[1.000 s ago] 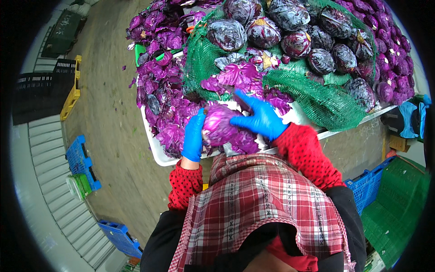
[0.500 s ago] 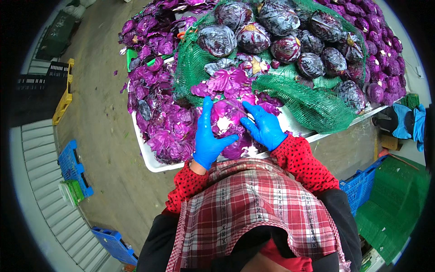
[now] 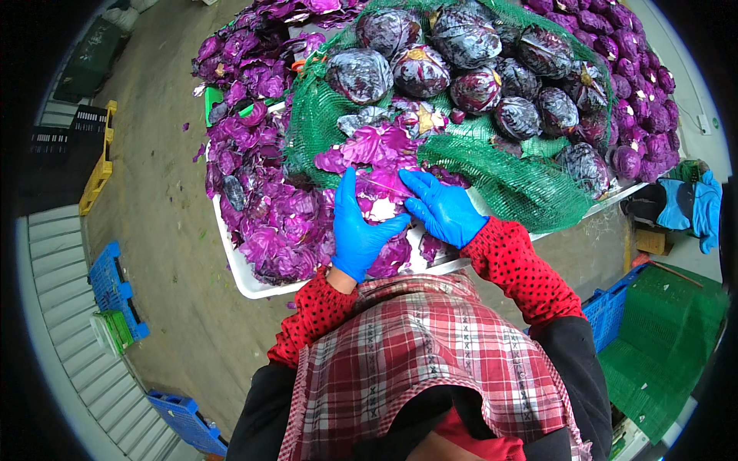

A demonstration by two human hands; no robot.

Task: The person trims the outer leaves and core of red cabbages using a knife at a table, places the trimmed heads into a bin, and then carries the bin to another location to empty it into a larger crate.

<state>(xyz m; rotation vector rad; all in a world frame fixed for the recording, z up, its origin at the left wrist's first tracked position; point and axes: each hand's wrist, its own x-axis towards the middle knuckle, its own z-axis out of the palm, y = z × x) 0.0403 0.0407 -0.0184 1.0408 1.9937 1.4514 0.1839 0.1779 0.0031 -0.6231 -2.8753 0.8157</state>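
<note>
A purple cabbage (image 3: 380, 208) with a pale cut stem end sits between my blue-gloved hands over the near edge of the white tray. My left hand (image 3: 358, 234) cups its left side, with the thumb reaching across below the pale end. On the other side, my right hand (image 3: 446, 211) has its fingers curled around a knife (image 3: 378, 184). Its thin blade lies across the top of the cabbage; the handle is hidden in the glove. Loose purple leaves (image 3: 377, 147) lie just beyond both hands.
Whole dark cabbages (image 3: 419, 71) rest in a green mesh bag (image 3: 507, 184) beyond my hands. Stripped leaves (image 3: 265, 219) heap in the white tray (image 3: 244, 278) at left. Peeled cabbages (image 3: 642, 115) are piled far right. Blue pallets (image 3: 115, 292) stand on the floor.
The view has shifted slightly, so the table appears farther left. My right hand has moved in closer over the cabbage with the knife, and my left thumb still braces it.
</note>
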